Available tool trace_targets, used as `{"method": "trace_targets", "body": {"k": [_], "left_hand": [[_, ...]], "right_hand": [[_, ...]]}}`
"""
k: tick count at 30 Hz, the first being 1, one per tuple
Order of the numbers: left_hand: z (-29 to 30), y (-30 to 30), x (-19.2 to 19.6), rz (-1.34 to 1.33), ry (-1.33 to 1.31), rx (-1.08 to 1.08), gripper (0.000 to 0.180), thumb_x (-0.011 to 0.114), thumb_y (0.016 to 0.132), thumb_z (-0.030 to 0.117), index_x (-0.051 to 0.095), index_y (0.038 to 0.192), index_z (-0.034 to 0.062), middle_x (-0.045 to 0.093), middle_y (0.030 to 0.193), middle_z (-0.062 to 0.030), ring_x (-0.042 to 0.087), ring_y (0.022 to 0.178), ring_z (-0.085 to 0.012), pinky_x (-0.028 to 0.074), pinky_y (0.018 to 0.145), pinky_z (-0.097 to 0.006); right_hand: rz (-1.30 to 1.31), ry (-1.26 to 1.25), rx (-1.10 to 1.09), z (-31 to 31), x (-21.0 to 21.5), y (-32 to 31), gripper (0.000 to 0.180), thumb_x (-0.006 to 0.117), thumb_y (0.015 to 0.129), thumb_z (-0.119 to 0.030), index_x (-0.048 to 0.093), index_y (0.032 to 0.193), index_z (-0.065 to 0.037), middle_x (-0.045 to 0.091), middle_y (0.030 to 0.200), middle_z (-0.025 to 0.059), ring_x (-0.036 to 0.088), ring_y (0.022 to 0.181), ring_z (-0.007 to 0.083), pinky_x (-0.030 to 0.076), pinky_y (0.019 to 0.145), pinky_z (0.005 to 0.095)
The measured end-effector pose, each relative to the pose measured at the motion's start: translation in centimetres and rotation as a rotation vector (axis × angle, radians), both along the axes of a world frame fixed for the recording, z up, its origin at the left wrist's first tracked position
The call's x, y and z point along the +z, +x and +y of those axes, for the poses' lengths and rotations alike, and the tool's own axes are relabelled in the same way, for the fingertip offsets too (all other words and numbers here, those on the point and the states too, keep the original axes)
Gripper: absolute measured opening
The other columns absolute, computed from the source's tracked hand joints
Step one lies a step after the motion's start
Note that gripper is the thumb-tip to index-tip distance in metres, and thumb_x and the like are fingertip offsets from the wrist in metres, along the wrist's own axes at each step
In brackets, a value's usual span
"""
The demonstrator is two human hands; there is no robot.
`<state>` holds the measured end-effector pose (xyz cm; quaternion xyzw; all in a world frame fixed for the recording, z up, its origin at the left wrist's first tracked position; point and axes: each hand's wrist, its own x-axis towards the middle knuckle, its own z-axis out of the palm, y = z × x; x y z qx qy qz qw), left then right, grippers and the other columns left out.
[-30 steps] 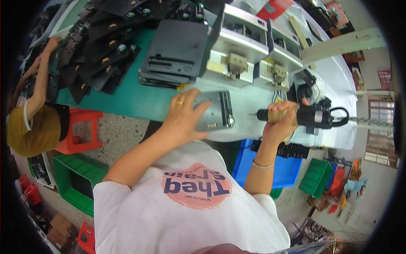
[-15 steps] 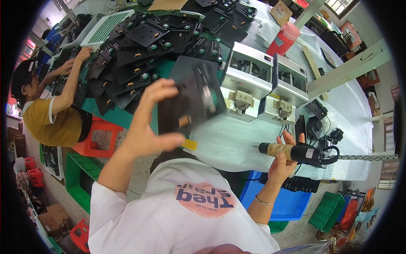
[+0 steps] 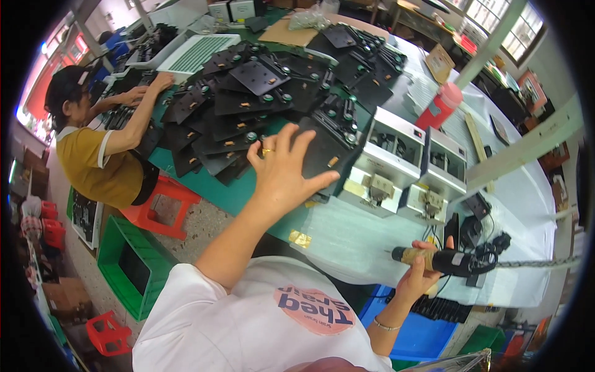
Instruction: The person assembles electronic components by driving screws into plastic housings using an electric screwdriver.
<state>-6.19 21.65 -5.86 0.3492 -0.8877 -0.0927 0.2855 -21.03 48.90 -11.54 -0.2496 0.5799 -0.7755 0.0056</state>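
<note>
My left hand point(image 3: 276, 177) is open, its fingers spread over the near left edge of a flat black plate point(image 3: 321, 156). That plate lies at the front of a pile and carries a rod-like part and a small copper-coloured piece. Whether the fingertips touch it I cannot tell. Low on the right, my right hand point(image 3: 414, 282) is closed round a black electric screwdriver point(image 3: 455, 263) wrapped in tan tape near its tip. The bit points left, and a cable leaves its rear end to the right.
Many similar black plates point(image 3: 238, 102) are heaped behind my left hand. Two silver machines point(image 3: 387, 162) stand right of them, with a red bottle point(image 3: 439, 106) behind. A person in a mustard top point(image 3: 102, 164) works at the left. White sheeting point(image 3: 347, 239) covers the near table.
The black plate, earlier raised beside my left hand, now lies at the front of the pile. My left hand has moved farther away with fingers spread. The right hand keeps the screwdriver.
</note>
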Motion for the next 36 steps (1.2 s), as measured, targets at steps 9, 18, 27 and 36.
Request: {"method": "trace_targets", "body": {"k": [9, 18, 27, 36], "left_hand": [[-7.6, 2.3, 3.6, 0.109, -0.215, -0.022, 0.079, 0.077, 0.07, 0.056, 0.053, 0.13, 0.0109, 0.052, 0.131, -0.0148, 0.047, 0.123, -0.0348, 0.035, 0.102, -0.049], [-23.4, -2.5, 2.6, -0.49, 0.056, 0.264, 0.109, 0.07, 0.059, 0.075, 0.034, 0.147, 0.0221, 0.043, 0.145, -0.017, 0.042, 0.134, -0.0383, 0.023, 0.109, -0.061], [-27.1, -2.4, 0.6, -0.489, -0.083, 0.198, 0.103, 0.075, 0.063, 0.059, 0.028, 0.15, 0.0307, 0.035, 0.152, -0.0139, 0.045, 0.132, -0.0408, 0.038, 0.101, -0.061], [-24.2, 2.0, 3.2, -0.039, -0.19, -0.113, 0.085, 0.077, 0.072, 0.04, 0.041, 0.144, 0.013, 0.049, 0.141, -0.0189, 0.05, 0.129, -0.0341, 0.04, 0.106, -0.044]], "right_hand": [[-0.011, -0.019, -0.042, -0.6, -0.5, -0.7, 0.083, 0.072, 0.082, -0.019, 0.025, 0.148, 0.0, 0.063, 0.095, 0.0106, 0.061, 0.093, 0.0219, 0.048, 0.092, 0.0384], [-0.001, -0.04, -0.052, -0.7, 0.3, -0.1, 0.073, 0.073, 0.076, -0.004, 0.034, 0.138, 0.0, 0.057, 0.081, 0.0056, 0.058, 0.077, 0.017, 0.055, 0.078, 0.0413], [-0.027, -0.333, 0.138, -4.8, 4.5, -1.8, 0.072, 0.07, 0.08, -0.007, 0.031, 0.139, -0.003, 0.055, 0.079, 0.0084, 0.06, 0.067, 0.0212, 0.056, 0.062, 0.0396], [0.159, -0.312, 0.37, -10.7, 6.2, -3.2, 0.051, 0.063, 0.087, -0.003, 0.042, 0.132, -0.012, 0.05, 0.074, 0.0045, 0.052, 0.062, 0.0174, 0.05, 0.061, 0.0378]]}}
